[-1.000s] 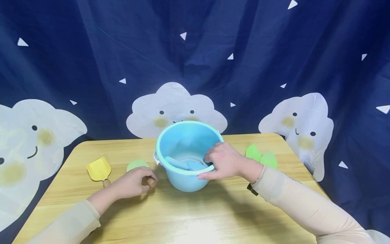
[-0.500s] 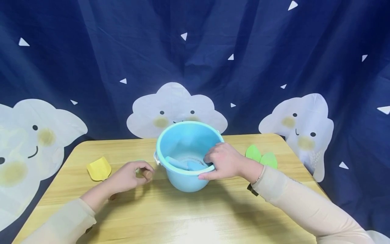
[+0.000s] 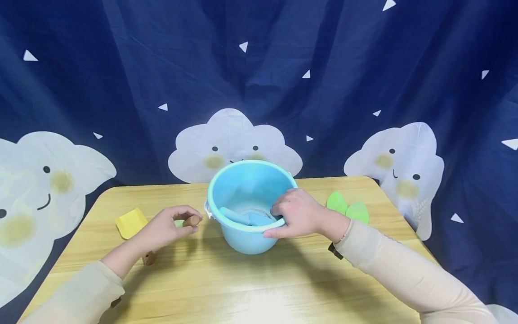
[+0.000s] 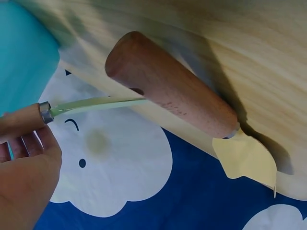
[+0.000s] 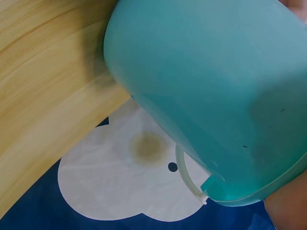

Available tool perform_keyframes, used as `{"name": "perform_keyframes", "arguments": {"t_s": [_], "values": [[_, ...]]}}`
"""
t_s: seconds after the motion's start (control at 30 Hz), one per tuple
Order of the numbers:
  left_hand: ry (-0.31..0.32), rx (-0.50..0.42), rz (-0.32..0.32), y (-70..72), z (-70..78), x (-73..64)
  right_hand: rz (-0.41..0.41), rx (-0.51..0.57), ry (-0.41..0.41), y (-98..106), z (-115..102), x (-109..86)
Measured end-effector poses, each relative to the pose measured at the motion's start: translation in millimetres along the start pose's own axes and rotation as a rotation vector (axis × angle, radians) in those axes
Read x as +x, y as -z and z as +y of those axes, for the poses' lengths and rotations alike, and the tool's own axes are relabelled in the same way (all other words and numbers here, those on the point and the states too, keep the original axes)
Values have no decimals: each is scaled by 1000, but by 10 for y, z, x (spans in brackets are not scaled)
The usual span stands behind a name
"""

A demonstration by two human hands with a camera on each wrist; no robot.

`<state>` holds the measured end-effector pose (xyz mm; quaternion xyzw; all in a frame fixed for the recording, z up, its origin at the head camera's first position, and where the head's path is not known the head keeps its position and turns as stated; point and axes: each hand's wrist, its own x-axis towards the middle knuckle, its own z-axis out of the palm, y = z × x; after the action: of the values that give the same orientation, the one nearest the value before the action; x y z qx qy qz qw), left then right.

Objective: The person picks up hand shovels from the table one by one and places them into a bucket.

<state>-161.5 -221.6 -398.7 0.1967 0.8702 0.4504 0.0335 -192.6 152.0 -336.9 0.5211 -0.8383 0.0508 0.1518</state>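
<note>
My left hand [image 3: 163, 227] is left of the light blue bucket [image 3: 248, 238] in the head view. It holds the wooden handle [image 4: 21, 122] of a small toy shovel with a pale green blade [image 4: 96, 104]. Below that wrist is a yellow toy shovel [image 3: 131, 223] on the table, its wooden handle [image 4: 172, 86] mostly hidden by my arm in the head view. My right hand [image 3: 299, 213] grips the near right of the bucket's rim, thumb outside and fingers inside. Within the bucket lies a light blue piece [image 3: 234, 217], its kind unclear.
Two green leaf-shaped pieces [image 3: 337, 202] lie on the wooden table [image 3: 226, 288], right of the bucket. The bucket's white handle [image 5: 184, 175] hangs at its side. Behind the table's far edge is a dark blue curtain [image 3: 121, 90] with printed clouds.
My left hand has drawn a little left and farther from me, away from the bucket, and the green shovel's handle has come up with it. My right hand stays on the rim.
</note>
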Motion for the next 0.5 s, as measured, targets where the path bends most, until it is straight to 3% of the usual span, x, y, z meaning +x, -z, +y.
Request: {"name": "perform_keyframes", "arguments": {"t_s": [0.27,0.5], "values": [[5,-58,49,34,83,17,2,-1,1,9,-4,2],[6,-176,76,51,139,41,-10,-6,-7,27,-16,3]]}}
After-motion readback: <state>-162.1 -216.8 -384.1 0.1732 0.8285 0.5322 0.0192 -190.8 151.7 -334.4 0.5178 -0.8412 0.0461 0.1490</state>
